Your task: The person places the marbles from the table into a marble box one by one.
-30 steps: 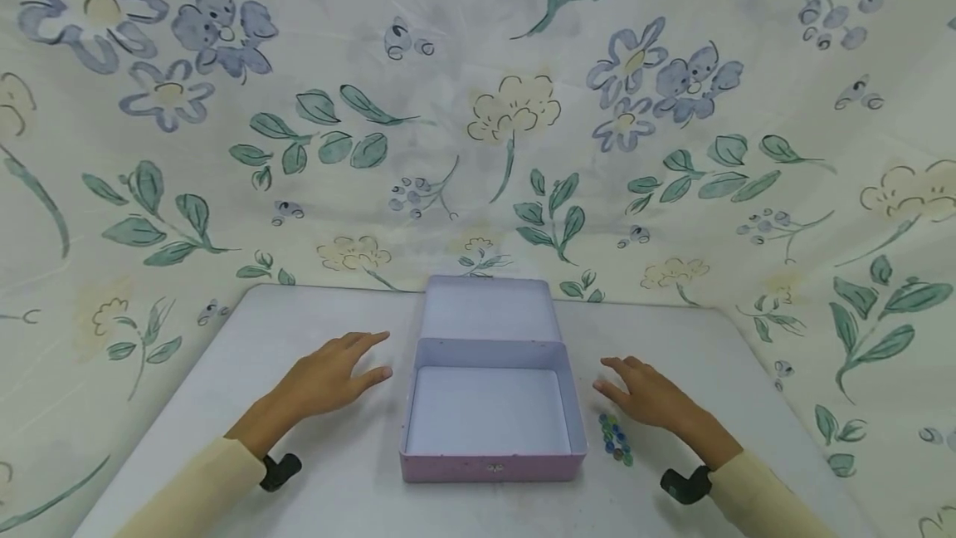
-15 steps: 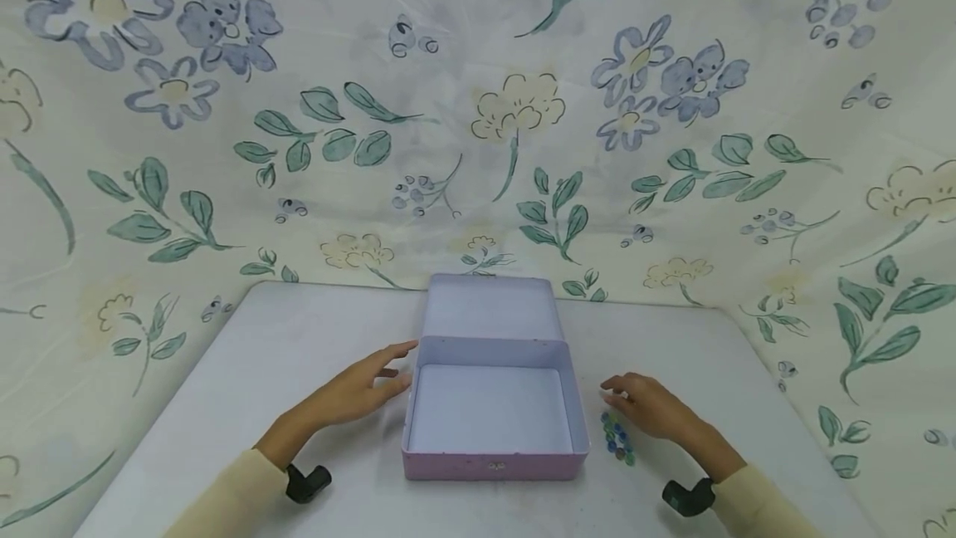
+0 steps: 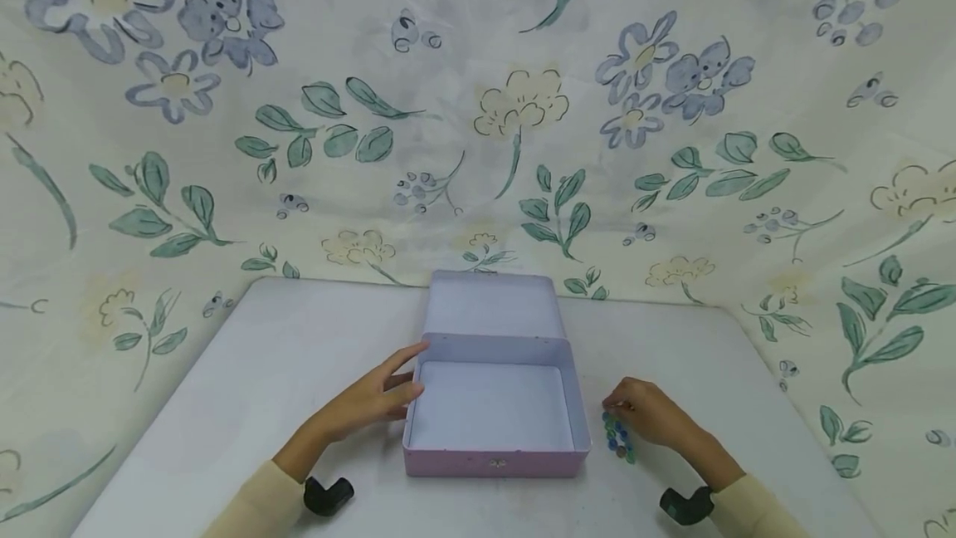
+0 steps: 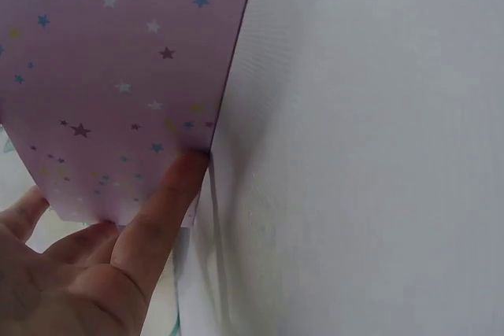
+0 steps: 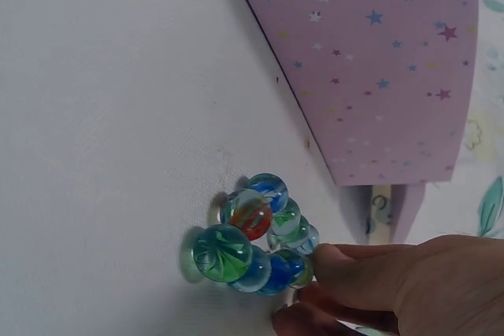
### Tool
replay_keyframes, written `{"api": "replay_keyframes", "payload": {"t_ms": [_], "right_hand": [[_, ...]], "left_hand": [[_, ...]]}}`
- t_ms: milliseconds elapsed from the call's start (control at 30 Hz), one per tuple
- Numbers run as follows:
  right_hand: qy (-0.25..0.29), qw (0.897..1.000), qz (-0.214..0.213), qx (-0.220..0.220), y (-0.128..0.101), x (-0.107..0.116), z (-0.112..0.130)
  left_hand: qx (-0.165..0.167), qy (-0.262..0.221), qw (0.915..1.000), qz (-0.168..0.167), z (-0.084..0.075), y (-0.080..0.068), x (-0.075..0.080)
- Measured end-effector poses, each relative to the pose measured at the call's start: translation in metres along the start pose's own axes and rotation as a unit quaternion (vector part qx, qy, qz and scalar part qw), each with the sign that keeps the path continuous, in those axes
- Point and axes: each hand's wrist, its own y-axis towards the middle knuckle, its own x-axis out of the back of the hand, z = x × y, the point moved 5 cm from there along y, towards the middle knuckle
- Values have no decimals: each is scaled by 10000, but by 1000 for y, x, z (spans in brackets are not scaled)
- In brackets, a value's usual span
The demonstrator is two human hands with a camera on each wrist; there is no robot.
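Right between the two hands sits a rectangular pink tin box [image 3: 493, 413], its lid thrown back and standing up behind it, the smooth pale inside of base and lid bare to view. Its outer wall is a matt lilac-pink scattered with tiny coloured stars, as both wrist views show, and its corners are rounded. The left hand [image 3: 377, 397] lies against the box's left wall with fingers [image 4: 169, 194] stretched out nearly straight, the pad of one pressed flat to the starred metal near the bottom edge where the wall meets the table; it grips nothing. The right hand [image 3: 648, 412] rests on the other side of the box, apart from its right wall, with fingers curled down onto a small cluster of glass marbles [image 5: 256, 238]. These are round, glossy and see-through, with swirls of green, blue and one orange-red inside, bunched together touching one another just off the box's near right corner. The fingertips [image 5: 335, 261] touch the marbles at the hand's end of the heap; whether any marble is actually pinched I cannot tell. Under everything is a smooth white table [image 3: 246, 372] with a faintly scuffed surface, and a soft, creased floral cloth [image 3: 515, 114] printed with blue flowers and green leaves hangs behind and around it. Both forearms wear cream sleeves.
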Motion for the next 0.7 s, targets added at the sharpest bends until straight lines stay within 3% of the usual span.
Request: {"api": "replay_keyframes", "payload": {"t_ms": [200,433,700], "right_hand": [[-183,9985,-226,455,-5,3,1],[110,9984,-194,518,-16,0,-5],[44,9955,-439,843,-17,-2,-7]], "left_hand": [[-60,-222,9997,-21,-1,4,0],[65,-463,9989,27,5,0,-5],[18,-522,9986,73,3,-2,-1]]}}
